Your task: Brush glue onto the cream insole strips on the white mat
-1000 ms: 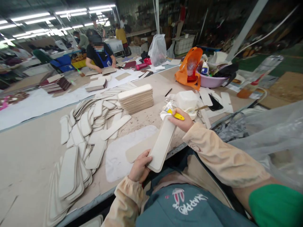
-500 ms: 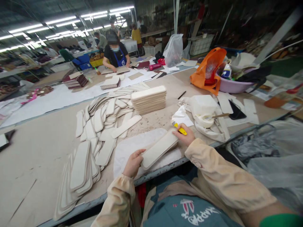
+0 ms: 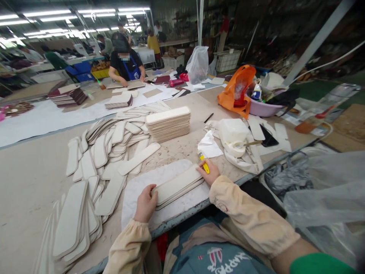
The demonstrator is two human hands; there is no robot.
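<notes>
A small pile of long, pale, round-cornered panels (image 3: pixel 178 185) lies on a white sheet (image 3: pixel 134 190) at the table's near edge. My left hand (image 3: pixel 146 204) grips the left end of the top panel between thumb and fingers. At the opposite end, my right hand (image 3: pixel 211 174) has its fingertips on the panel's corner. That same hand holds a small yellow cutter (image 3: pixel 205 164) in its closed fingers, tip pointing up and away. Which of the lower panels my hands touch is hidden.
Loose panels (image 3: pixel 97 152) spread over the left of the table, beside a neat panel stack (image 3: pixel 168 125). A white container (image 3: pixel 234 131), an orange bag (image 3: pixel 238 91) and a lilac basin (image 3: pixel 265 108) stand to the right. A co-worker (image 3: pixel 127 66) works across the table.
The top panel, tilted up before, now rests flatter on the pile, with both hands still at its ends. The whole view has shifted, so the table scene sits farther left.
</notes>
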